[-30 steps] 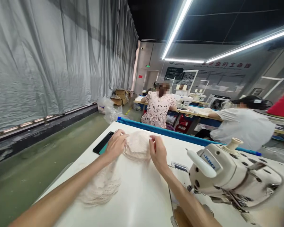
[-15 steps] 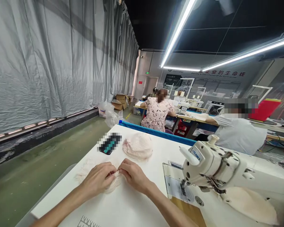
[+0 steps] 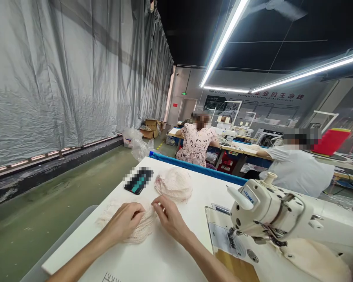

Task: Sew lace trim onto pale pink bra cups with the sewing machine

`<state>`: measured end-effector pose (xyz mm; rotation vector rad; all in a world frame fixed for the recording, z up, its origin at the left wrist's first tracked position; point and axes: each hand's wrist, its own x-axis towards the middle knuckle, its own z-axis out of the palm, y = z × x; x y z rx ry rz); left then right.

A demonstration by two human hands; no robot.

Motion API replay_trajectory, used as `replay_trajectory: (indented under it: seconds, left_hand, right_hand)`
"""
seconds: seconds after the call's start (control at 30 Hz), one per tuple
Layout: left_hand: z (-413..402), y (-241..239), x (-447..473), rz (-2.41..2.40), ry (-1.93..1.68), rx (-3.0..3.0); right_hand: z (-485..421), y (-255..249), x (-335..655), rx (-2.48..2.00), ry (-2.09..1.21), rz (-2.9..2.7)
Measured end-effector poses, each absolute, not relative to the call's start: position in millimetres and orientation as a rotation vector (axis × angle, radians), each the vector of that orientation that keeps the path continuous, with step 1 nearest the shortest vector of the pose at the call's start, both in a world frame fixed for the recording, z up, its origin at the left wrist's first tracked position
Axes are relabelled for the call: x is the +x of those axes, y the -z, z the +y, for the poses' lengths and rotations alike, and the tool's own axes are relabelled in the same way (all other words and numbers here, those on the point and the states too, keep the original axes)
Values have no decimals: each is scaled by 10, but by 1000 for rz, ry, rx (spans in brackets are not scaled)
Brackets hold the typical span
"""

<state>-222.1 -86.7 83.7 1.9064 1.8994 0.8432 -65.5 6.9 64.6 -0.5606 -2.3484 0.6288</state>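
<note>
Both my hands rest on a near pile of cream lace pieces [image 3: 141, 230] on the white sewing table [image 3: 170, 254]. My left hand [image 3: 124, 224] lies curled on the pile with its fingertips pinched into the lace. My right hand [image 3: 170, 216] pinches the lace's edge beside it. A second rounded stack of lace pieces [image 3: 174, 184] sits farther back, untouched. A dark phone [image 3: 138, 180] lies to that stack's left.
A white sewing machine [image 3: 270, 213] stands at the right with cream fabric under its arm. A blue strip [image 3: 194, 167] edges the table's far side. Two people sit at benches beyond. Grey curtain and green floor lie to the left.
A second ago both hands held the far lace stack. They pulled back to the near pile, and now their fingers have shifted slightly on it, lifting its edge.
</note>
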Motion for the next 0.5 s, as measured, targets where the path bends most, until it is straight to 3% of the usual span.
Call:
replay_trajectory:
  seconds: [0.33, 0.5]
  left_hand:
    - [-846, -801, -2321, 1718, -1138, 1613]
    - [-1208, -1043, -2058, 1436, -1392, 1428]
  right_hand:
    - [-199, -646, -706, -609, -799, -2149]
    - [-511, -879, -719, -492, -1113, -1960]
